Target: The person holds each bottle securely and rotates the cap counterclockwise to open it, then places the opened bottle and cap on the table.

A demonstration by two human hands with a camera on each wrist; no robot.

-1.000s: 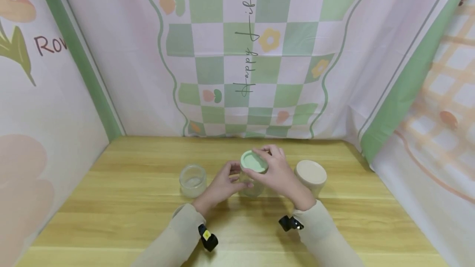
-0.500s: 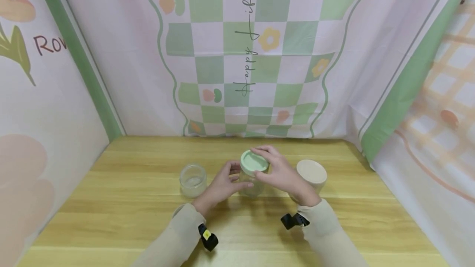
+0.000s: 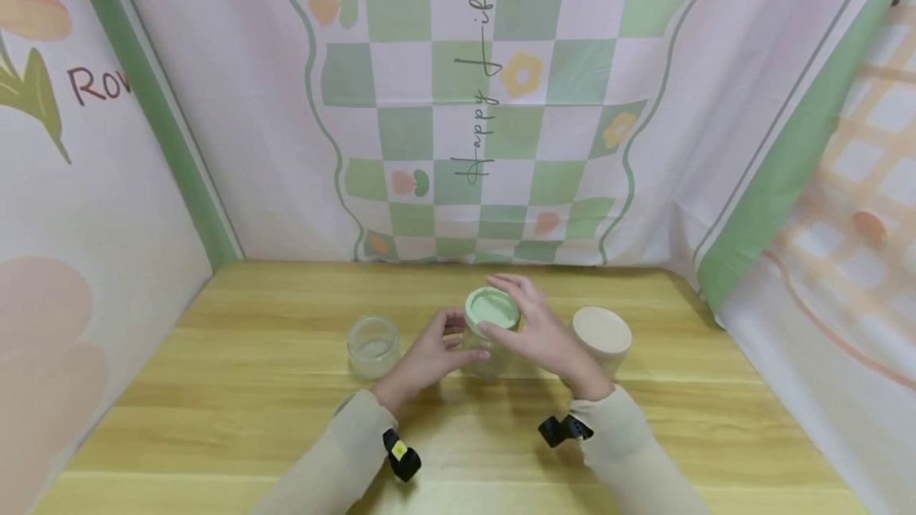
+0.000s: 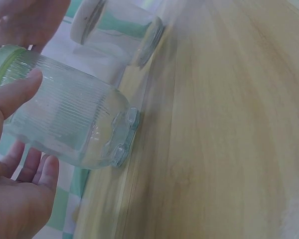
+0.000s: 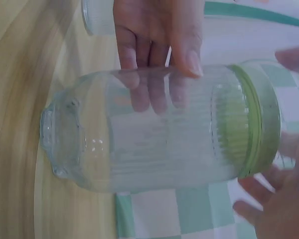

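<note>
Centrally, left grip (image 3: 424, 356) wrapping jar (image 5: 164, 149), right grip (image 3: 540, 332) at lid (image 3: 492, 307), hold unclear — glass cup (image 3: 374, 348), capped jar (image 3: 601, 330) flanking.

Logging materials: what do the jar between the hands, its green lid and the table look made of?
Jar: likely clear glass, glossy, ribbed; see-through with bright highlights.
Lid: probably plastic; smooth, evenly coloured.
Table: wood or wood-look laminate; grain shows.

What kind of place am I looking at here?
Probably a small screened-off work corner indoors; I can't tell in what building. Printed cloth hangs behind a wooden table, and a green-lidded jar is being handled there.
</note>
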